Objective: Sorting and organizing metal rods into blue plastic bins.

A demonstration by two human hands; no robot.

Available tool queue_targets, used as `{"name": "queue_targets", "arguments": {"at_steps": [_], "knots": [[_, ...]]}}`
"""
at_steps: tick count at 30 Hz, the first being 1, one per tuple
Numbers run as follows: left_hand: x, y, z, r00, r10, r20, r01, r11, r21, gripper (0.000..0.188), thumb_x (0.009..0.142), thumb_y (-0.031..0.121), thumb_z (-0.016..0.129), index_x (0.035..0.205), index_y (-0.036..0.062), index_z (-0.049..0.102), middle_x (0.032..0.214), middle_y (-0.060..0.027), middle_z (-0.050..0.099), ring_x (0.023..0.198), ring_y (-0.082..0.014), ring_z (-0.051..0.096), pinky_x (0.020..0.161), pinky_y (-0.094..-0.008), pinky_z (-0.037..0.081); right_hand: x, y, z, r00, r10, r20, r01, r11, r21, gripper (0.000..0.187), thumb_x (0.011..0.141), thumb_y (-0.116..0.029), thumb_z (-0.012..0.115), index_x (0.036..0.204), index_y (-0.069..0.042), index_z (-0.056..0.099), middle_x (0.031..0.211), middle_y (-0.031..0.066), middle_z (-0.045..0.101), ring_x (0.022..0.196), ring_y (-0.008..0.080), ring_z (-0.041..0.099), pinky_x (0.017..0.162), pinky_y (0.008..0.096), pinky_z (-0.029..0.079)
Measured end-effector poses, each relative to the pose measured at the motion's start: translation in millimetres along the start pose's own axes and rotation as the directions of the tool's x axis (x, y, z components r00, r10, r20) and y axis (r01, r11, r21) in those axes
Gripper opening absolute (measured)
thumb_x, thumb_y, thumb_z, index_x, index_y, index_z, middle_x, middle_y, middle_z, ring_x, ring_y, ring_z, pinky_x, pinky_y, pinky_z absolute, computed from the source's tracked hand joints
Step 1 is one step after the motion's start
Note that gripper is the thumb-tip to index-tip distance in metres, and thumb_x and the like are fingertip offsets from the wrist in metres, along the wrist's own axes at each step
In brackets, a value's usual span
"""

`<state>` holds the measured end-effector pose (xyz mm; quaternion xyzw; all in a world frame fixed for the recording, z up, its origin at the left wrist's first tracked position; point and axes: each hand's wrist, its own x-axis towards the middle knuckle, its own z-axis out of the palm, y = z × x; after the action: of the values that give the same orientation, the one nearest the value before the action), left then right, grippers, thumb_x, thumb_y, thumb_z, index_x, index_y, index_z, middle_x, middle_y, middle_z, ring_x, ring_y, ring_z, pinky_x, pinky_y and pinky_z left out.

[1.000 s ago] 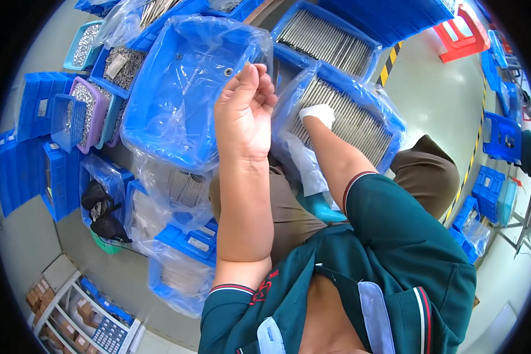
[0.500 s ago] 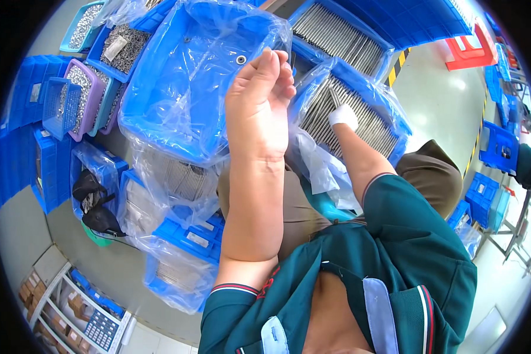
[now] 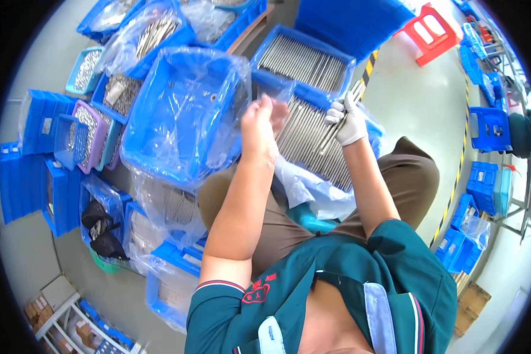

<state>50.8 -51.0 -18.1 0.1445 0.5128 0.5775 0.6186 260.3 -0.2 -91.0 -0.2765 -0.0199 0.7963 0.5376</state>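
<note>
My right hand (image 3: 349, 123), in a white glove, is closed around a few slim metal rods (image 3: 329, 139). Their ends stick out above and below the fist. Beneath it lies a plastic-lined blue crate (image 3: 370, 139), filled with similar rods (image 3: 304, 133) in rows. My left hand (image 3: 261, 127) is bare and hovers at the crate's left side. Its fingers look loosely apart and hold nothing visible, though they are somewhat blurred. To its left stands a large blue bin (image 3: 177, 112) lined with clear plastic, with a small ring (image 3: 213, 98) inside.
Another blue crate of rods (image 3: 301, 62) stands beyond. Small bins of metal parts, among them a purple basket (image 3: 88, 135), stand at the left. A red stool (image 3: 429, 34) is at the far right. Bagged crates (image 3: 171, 289) sit by my left knee.
My right hand has lifted from the crate with rods in its grip. My left hand has come down from over the large bin's edge toward the rod crate. The whole view has shifted.
</note>
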Motion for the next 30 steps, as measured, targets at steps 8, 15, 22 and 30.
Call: {"name": "queue_targets", "arguments": {"at_steps": [8, 15, 22, 30], "knots": [[-2, -51, 39, 0.879, -0.269, 0.393, 0.429, 0.807, -0.405, 0.027, 0.095, 0.031, 0.041, 0.091, 0.0092, 0.057, 0.098, -0.0095, 0.063, 0.087, -0.0231, 0.06, 0.078, -0.0411, 0.046, -81, 26, 122, 0.842, -0.47, 0.266, 0.538, 0.766, -0.352, 0.028, 0.09, -0.034, 0.055, 0.079, -0.009, 0.046, 0.063, 0.0029, 0.047, 0.052, 0.0137, 0.047, 0.049, 0.0291, 0.042], [5, -48, 48, 0.912, -0.143, 0.385, 0.327, 0.821, -0.468, 0.026, 0.094, 0.028, 0.045, 0.09, 0.0061, 0.058, 0.088, -0.01, 0.064, 0.081, -0.023, 0.061, 0.078, -0.0382, 0.048, -88, 24, 104, 0.919, -0.307, 0.246, 0.382, 0.544, -0.747, 0.02, 0.089, -0.024, 0.054, 0.083, -0.005, 0.052, 0.062, -0.0014, 0.048, 0.051, 0.0057, 0.043, 0.045, 0.021, 0.033], [-12, -6, 33, 0.931, -0.081, 0.356, 0.215, 0.909, -0.357, 0.014, 0.091, 0.016, 0.05, 0.087, 0.0037, 0.056, 0.081, -0.009, 0.059, 0.068, -0.0182, 0.053, 0.061, -0.0304, 0.046, -121, -35, 88, 0.945, -0.015, 0.328, 0.287, 0.521, -0.804, 0.041, 0.089, -0.046, 0.053, 0.09, -0.004, 0.056, 0.058, -0.0008, 0.047, 0.041, 0.0056, 0.037, 0.038, 0.0197, 0.025], [-11, -2, 40, 0.927, -0.127, 0.354, 0.259, 0.898, -0.356, 0.017, 0.092, 0.01, 0.041, 0.099, 0.0007, 0.054, 0.08, -0.0115, 0.056, 0.07, -0.0194, 0.054, 0.061, -0.0327, 0.047, -119, -46, 67, 0.997, 0.01, 0.074, 0.06, 0.481, -0.874, 0.019, 0.088, -0.025, 0.059, 0.083, -0.007, 0.056, 0.059, 0.0006, 0.054, 0.044, 0.0055, 0.045, 0.041, 0.0191, 0.033]]}}
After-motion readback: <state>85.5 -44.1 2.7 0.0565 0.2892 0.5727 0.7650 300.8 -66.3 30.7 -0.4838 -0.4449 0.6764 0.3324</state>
